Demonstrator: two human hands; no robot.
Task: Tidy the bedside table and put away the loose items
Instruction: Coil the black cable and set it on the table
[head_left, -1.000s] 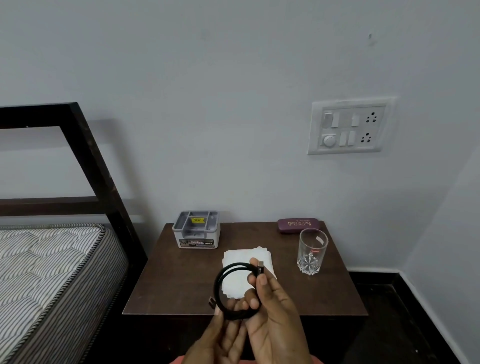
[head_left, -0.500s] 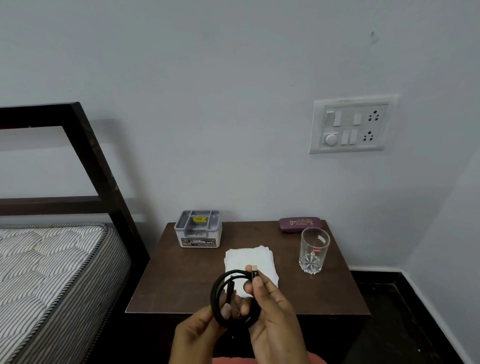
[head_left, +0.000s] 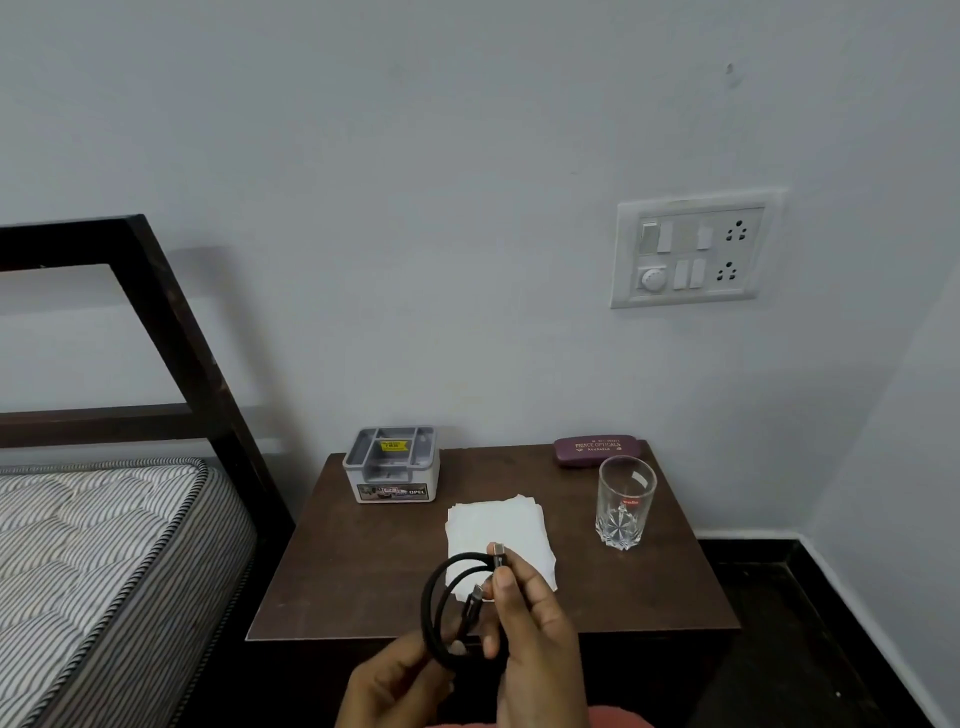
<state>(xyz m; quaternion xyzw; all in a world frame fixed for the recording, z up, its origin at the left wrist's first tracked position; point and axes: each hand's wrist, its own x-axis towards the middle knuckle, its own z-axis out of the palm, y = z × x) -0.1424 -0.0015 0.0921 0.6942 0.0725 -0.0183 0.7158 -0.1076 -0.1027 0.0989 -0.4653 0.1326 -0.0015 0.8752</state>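
My left hand (head_left: 395, 686) and right hand (head_left: 535, 639) pinch the coiled cable (head_left: 441, 608) in their fingers (loop upright), with the organiser (head_left: 392, 462) forward-left, nearer my left.

"PRINCE OPTICALS" on case (head_left: 596, 451); "OPEL" on organizer (head_left: 392, 470)

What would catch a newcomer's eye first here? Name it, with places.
The coiled black cable stands out first, gripped by the left hand and the right hand over the near edge of the bedside table. Behind it lie white papers at the centre, a clear glass to the right and a grey organiser box at the back left.
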